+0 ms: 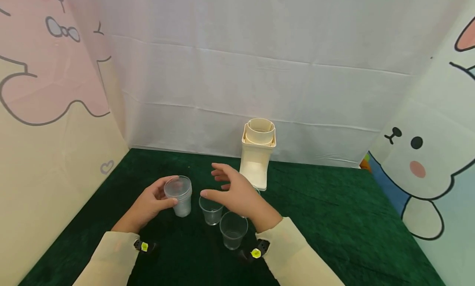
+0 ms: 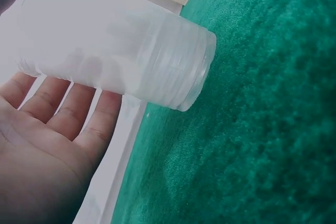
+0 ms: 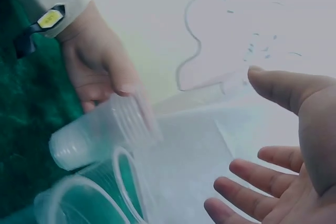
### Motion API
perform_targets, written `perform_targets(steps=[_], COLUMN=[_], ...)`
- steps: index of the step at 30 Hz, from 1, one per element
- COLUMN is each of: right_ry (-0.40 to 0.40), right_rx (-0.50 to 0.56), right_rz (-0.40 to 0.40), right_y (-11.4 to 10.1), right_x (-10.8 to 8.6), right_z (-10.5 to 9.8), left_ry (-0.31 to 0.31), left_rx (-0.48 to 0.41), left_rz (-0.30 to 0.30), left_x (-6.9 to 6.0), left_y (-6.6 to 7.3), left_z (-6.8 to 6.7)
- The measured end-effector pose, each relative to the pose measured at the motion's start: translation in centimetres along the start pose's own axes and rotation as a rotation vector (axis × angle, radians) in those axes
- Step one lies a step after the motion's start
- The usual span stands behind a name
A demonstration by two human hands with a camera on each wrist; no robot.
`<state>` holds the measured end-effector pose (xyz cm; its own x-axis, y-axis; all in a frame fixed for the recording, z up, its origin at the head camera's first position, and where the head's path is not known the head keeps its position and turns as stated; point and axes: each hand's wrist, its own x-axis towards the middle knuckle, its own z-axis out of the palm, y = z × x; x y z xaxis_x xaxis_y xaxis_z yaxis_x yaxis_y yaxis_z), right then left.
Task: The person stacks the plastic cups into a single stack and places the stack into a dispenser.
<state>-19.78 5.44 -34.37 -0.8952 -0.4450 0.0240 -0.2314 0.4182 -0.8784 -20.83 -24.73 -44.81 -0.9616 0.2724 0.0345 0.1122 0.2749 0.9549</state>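
L hand (image 1: 150, 201): near counter's (image 1: 334, 212) L edge; fingers + thumb gripping cup stack, upper part.
Cup stack (image 1: 183, 201): in L hand, L of counter's middle, approx. upright, rims up. Prob. v. light, thin clear plastic; flexes, may crease or slip if squeezed. Best hold: sides just below rims, gently.
Loose cups (image 1: 233, 233): R of stack, twd counter's front edge; likely same feel, easily tipped.
R hand (image 1: 237, 195): above loose cups; fingers spread, nothing held.
Cream holder (image 1: 254, 166): nr counter's back edge, prob. stiff plastic; grab by column.
Writing: yellow wrist tag (image 3: 51, 18) marks illegible; no brand readable on cups/holder.
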Motion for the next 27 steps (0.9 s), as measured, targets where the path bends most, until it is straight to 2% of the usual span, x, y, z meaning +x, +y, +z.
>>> perform_targets(steps=[6, 11, 15, 20, 27], right_ry=[0.050, 0.111, 0.128, 0.148, 0.239], right_rx=[0.113, 0.184, 0.231, 0.264, 0.280], right_rz=[-0.056, -0.049, -0.062, -0.121, -0.107], right_y=[1.1, 2.2, 3.4, 4.9, 6.8], right_x=[-1.3, -2.8, -3.8, -4.8, -6.2], right_z=[-1.8, -2.8, -3.6, -4.7, -5.8], left_ry=[-0.010, -0.022, -0.029, -0.042, -0.044], left_rx=[-0.022, -0.030, -0.035, -0.067, -0.070], left_rz=[0.002, 0.008, 0.012, 0.028, 0.033], left_x=[-0.1, -0.1, -0.1, 0.0, 0.0], left_y=[0.3, 0.3, 0.3, 0.0, -0.1], left_z=[-0.2, -0.2, -0.4, -0.6, -0.4])
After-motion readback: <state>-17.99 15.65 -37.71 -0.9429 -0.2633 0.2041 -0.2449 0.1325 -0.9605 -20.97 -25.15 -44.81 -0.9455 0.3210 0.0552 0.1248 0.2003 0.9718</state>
